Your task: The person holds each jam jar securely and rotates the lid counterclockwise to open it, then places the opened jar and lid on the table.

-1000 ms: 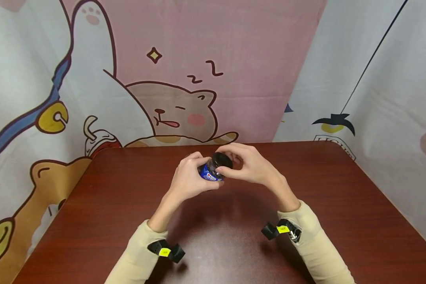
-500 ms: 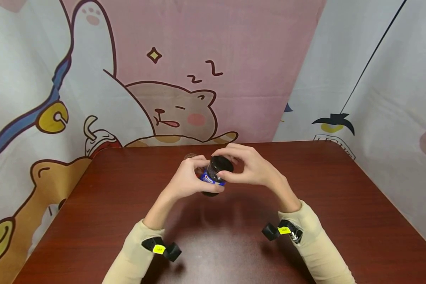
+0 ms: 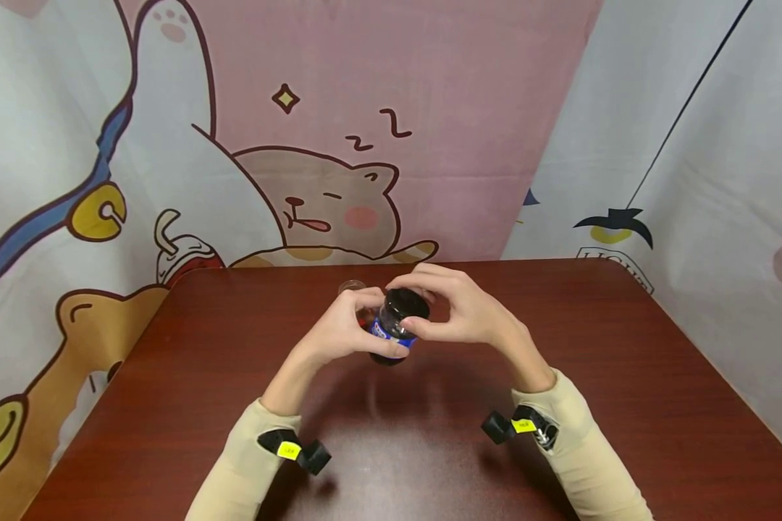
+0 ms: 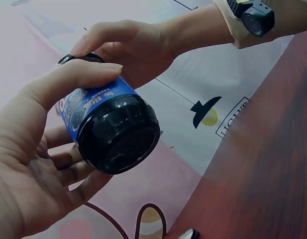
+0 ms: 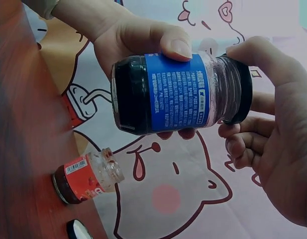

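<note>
My left hand [image 3: 335, 327] grips a glass jar [image 3: 393, 339] with a blue label and dark contents, held above the table. In the left wrist view its black base [image 4: 121, 134] faces the camera, with the thumb across the label. My right hand [image 3: 461, 307] pinches the jar's black lid [image 3: 407, 302] between thumb and fingers. Seen from the right wrist, the lid sits at the mouth end, with clear glass neck [image 5: 225, 92] beside it. Whether the lid is screwed tight, I cannot tell. The jar tilts with its lid end toward my right hand.
Behind my left hand, a jar [image 5: 86, 179] with a red label and no lid stands on the brown table [image 3: 234, 376]. A loose lid [image 5: 77, 230] lies near it. A cartoon-printed cloth [image 3: 463, 145] hangs behind the table's far edge.
My left hand has lowered slightly and tipped the blue-label jar more upright, showing its lower end. The red-label jar behind has come into the head view. My right hand stays on the lid.
</note>
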`<state>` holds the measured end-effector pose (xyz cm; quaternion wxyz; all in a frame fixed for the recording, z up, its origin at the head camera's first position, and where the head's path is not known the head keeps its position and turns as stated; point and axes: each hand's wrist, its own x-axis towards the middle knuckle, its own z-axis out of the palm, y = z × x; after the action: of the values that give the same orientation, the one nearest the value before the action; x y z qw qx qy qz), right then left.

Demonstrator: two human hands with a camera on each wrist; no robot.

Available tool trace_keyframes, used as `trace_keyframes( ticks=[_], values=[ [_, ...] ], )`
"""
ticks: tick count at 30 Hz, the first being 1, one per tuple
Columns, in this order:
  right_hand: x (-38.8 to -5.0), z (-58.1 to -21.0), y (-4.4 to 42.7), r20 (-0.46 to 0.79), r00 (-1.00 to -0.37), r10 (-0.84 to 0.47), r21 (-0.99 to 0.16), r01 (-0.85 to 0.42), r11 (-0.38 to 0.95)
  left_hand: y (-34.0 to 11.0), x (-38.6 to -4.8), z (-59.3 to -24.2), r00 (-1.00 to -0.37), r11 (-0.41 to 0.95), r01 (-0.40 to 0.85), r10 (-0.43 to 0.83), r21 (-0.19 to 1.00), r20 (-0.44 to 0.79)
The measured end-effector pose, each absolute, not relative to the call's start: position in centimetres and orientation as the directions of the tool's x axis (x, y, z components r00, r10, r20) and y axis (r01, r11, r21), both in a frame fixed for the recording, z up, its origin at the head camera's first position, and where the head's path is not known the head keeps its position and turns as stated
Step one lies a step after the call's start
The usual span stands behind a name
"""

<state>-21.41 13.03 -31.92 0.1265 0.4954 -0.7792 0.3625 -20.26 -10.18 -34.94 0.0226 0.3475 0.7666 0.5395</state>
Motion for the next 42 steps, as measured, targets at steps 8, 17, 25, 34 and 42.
trace_keyframes(
  ticks=[8, 17, 25, 34, 42],
  values=[
    [-21.3, -31.9, 13.1, 0.567, -0.494, -0.659, -0.446, -0.857, 0.258, -10.3, -20.4, -35.1, -0.779, 0.181, 0.475, 0.543, 0.861, 0.315],
    [-21.6, -32.2, 13.6, 0.568, -0.507, -0.649, -0.466, -0.847, 0.255, -10.6, -20.4, -35.2, -0.796, 0.208, 0.472, 0.519, 0.856, 0.313],
    [-21.6, -32.4, 14.0, 0.550, -0.537, -0.639, -0.489, -0.828, 0.275, -10.7, -20.2, -35.5, -0.824, 0.263, 0.460, 0.482, 0.848, 0.297],
    [-21.2, -32.8, 14.7, 0.499, -0.609, -0.616, -0.542, -0.774, 0.327, -10.9, -19.8, -35.9, -0.854, 0.273, 0.423, 0.440, 0.864, 0.279],
    [-20.9, -33.5, 15.4, 0.487, -0.646, -0.588, -0.557, -0.748, 0.361, -11.1, -19.4, -36.1, -0.864, 0.285, 0.423, 0.413, 0.860, 0.288]
  ],
)
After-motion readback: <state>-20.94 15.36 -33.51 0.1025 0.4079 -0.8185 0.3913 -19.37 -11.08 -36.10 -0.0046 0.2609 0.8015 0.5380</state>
